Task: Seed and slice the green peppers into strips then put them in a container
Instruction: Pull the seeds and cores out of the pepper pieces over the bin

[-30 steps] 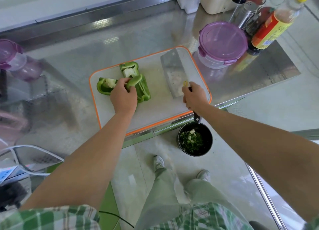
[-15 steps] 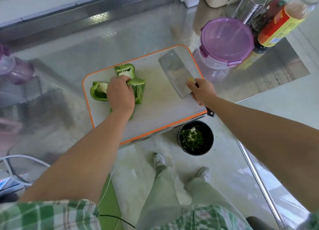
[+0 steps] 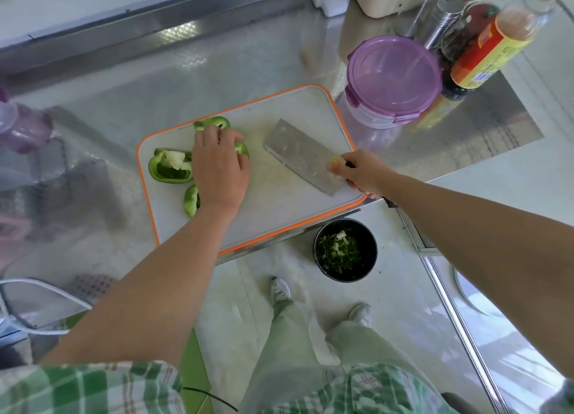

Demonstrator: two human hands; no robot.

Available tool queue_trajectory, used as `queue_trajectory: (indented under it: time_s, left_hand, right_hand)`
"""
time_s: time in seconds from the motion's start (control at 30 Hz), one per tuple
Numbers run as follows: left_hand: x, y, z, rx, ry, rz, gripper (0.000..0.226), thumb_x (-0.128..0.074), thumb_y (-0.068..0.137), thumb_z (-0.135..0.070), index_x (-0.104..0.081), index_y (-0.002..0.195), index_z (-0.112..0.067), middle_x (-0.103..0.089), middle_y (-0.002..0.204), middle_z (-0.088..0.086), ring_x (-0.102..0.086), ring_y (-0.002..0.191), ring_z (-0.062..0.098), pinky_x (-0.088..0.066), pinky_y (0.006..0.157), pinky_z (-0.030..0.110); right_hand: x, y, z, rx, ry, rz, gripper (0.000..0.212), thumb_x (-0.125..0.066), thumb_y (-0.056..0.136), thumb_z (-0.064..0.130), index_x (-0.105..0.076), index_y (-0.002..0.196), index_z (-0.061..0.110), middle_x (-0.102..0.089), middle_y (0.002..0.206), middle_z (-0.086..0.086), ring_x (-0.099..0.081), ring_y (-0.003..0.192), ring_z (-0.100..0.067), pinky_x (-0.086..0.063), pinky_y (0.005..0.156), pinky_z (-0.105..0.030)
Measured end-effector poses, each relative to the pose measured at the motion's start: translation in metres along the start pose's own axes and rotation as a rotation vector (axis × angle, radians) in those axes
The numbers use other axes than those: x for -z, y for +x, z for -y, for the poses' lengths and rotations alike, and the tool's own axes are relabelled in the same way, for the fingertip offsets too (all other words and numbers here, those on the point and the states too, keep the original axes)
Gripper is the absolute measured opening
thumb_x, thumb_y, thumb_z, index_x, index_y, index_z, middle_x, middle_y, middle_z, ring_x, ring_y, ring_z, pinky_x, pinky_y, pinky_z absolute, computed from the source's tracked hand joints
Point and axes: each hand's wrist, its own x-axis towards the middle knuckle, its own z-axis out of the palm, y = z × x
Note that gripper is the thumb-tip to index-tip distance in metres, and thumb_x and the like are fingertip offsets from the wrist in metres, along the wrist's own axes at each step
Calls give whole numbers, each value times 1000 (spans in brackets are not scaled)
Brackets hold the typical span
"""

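Several green pepper pieces lie on the left of a white cutting board with an orange rim (image 3: 310, 103). One open half (image 3: 169, 166) shows its white core; a smaller piece (image 3: 191, 201) lies nearer me. My left hand (image 3: 220, 168) presses down on another pepper piece (image 3: 212, 123), hiding most of it. A cleaver (image 3: 302, 154) lies flat on the board's right side, and my right hand (image 3: 362, 173) holds its handle. A round container with a purple lid (image 3: 393, 79) stands closed just right of the board.
A black bin (image 3: 345, 249) with green scraps sits on the floor below the counter edge. Sauce bottle (image 3: 494, 44), shaker (image 3: 441, 14) and jars crowd the back right. Another purple-lidded container (image 3: 21, 128) sits far left. My feet stand under the board.
My left hand shifted over the pepper pieces, spreading them on the board. The cleaver now lies flatter, with my right hand still on its handle. The view swung slightly left.
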Motion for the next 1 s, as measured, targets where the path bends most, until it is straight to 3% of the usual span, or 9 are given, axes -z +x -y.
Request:
queue_trajectory:
  time_s: [0.2, 0.3, 0.37, 0.53, 0.7, 1.0]
  left_hand:
    - [-20, -15, -21, -122, -116, 184, 31, -52, 80, 1, -65, 109, -2, -57, 103, 19, -53, 99, 39, -41, 85, 44]
    - [-28, -25, -31, -70, -114, 309, 36, -51, 86, 0, -58, 120, 4, -54, 113, 24, -49, 109, 40, -39, 94, 44]
    - [-33, -32, -36, -28, -90, 352, 37, -49, 87, -1, -55, 123, 8, -51, 118, 27, -48, 113, 41, -39, 97, 46]
    - [-38, -50, -43, 31, -36, 329, 34, -49, 86, -1, -54, 118, 8, -47, 124, 27, -43, 117, 41, -34, 100, 41]
    - [-36, -70, -43, 54, -27, 300, 30, -48, 85, -2, -55, 112, 7, -46, 122, 27, -43, 116, 41, -33, 102, 40]
    - [-29, -93, -40, 57, 31, 320, 41, -48, 90, -9, -50, 131, -2, -41, 136, 22, -36, 123, 38, -29, 103, 39]
  right_hand:
    - [-1, -22, -30, -33, 192, -134, 38, -48, 98, 44, -56, 79, 12, -54, 58, -10, -43, 34, -13, -36, 34, -20]
    - [-5, -33, -43, -63, 241, -179, 40, -47, 98, 43, -55, 76, 10, -60, 60, -14, -45, 35, -16, -36, 34, -22]
    - [-10, -39, -47, -85, 266, -186, 43, -46, 99, 41, -57, 84, 3, -60, 60, -14, -47, 38, -19, -37, 34, -23]
    - [-43, -55, -39, -86, 236, -166, 38, -43, 99, 42, -58, 93, 8, -59, 58, -11, -50, 37, -18, -41, 35, -23]
    - [-66, -59, -27, -80, 238, -246, 44, -42, 100, 40, -55, 91, -1, -63, 65, -20, -53, 38, -19, -42, 33, -24]
    - [-85, -60, -17, -88, 337, -246, 43, -42, 100, 39, -51, 92, -3, -60, 61, -17, -45, 30, -14, -39, 32, -23]
